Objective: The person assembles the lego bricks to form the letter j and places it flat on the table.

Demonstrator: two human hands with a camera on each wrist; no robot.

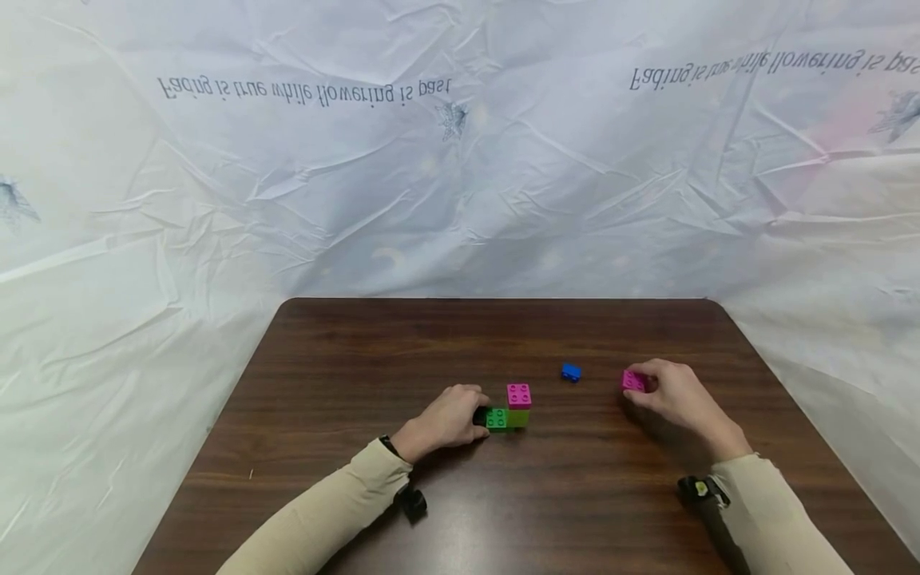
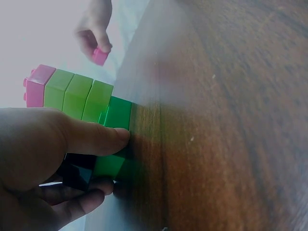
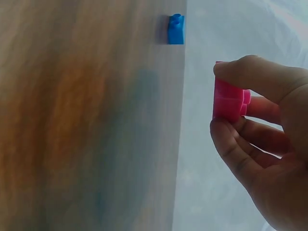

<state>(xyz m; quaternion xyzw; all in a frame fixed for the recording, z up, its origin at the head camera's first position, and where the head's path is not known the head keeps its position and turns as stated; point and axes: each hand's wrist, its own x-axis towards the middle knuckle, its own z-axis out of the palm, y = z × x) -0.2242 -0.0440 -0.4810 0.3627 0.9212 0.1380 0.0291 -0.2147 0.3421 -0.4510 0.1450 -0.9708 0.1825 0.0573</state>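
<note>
My left hand (image 1: 449,415) grips the low end of a toy brick build on the table, thumb on one side and fingers on the other. That end has dark green bricks (image 1: 496,419) and a black brick (image 2: 78,171), partly hidden by the hand. Several lime green bricks (image 2: 77,94) rise as a column beside them, topped by a pink brick (image 1: 518,396) with studs up. Off to the right, my right hand (image 1: 679,393) pinches another pink brick (image 3: 228,98) between thumb and fingertips; its studs face the palm in the right wrist view.
A small blue brick (image 1: 571,372) lies on the brown wooden table (image 1: 345,343), between the build and my right hand, a little farther back. White printed sheeting (image 1: 460,192) hangs behind the table and along both sides. Each wrist wears a small black camera (image 1: 412,505).
</note>
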